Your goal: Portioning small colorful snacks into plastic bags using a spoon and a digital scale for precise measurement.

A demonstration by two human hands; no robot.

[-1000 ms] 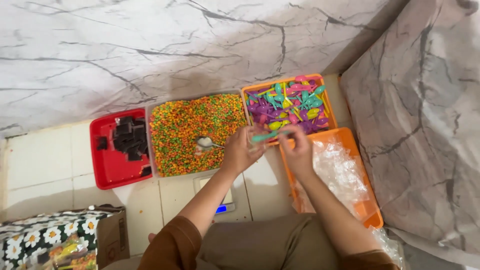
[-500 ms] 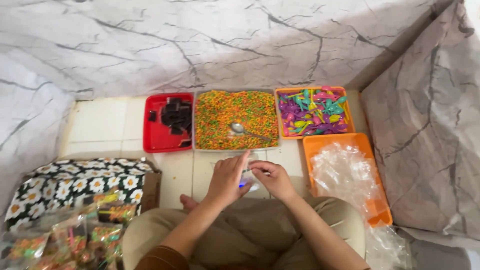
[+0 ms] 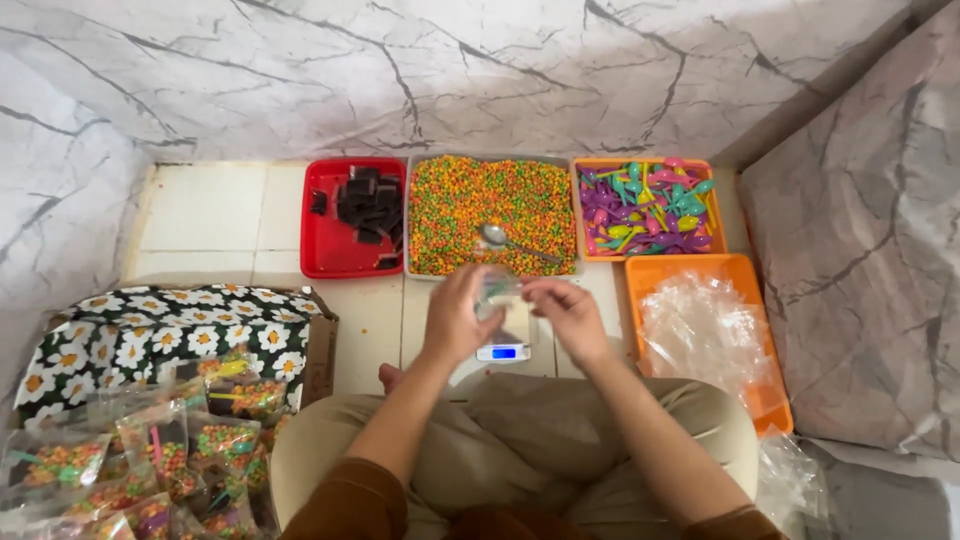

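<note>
My left hand (image 3: 455, 318) and my right hand (image 3: 567, 316) hold a small clear plastic bag (image 3: 497, 293) between them, just above a small white scale (image 3: 505, 341) with a lit blue display. Directly beyond the hands lies a tray of orange, green and yellow candy bits (image 3: 492, 203) with a metal spoon (image 3: 508, 241) resting in it. A green item shows faintly inside the bag, too blurred to name.
A red tray of dark chocolate blocks (image 3: 352, 215) sits left of the candy tray, an orange tray of colourful plastic spoons (image 3: 646, 208) to its right. Below that, an orange tray holds clear bags (image 3: 706, 330). A flower-patterned box (image 3: 170, 330) with filled candy packets (image 3: 160, 450) stands at my left.
My hands drew back from the spoon tray to the scale in front of me, with a clear bag now between them. The camera view tilted down and shifted left.
</note>
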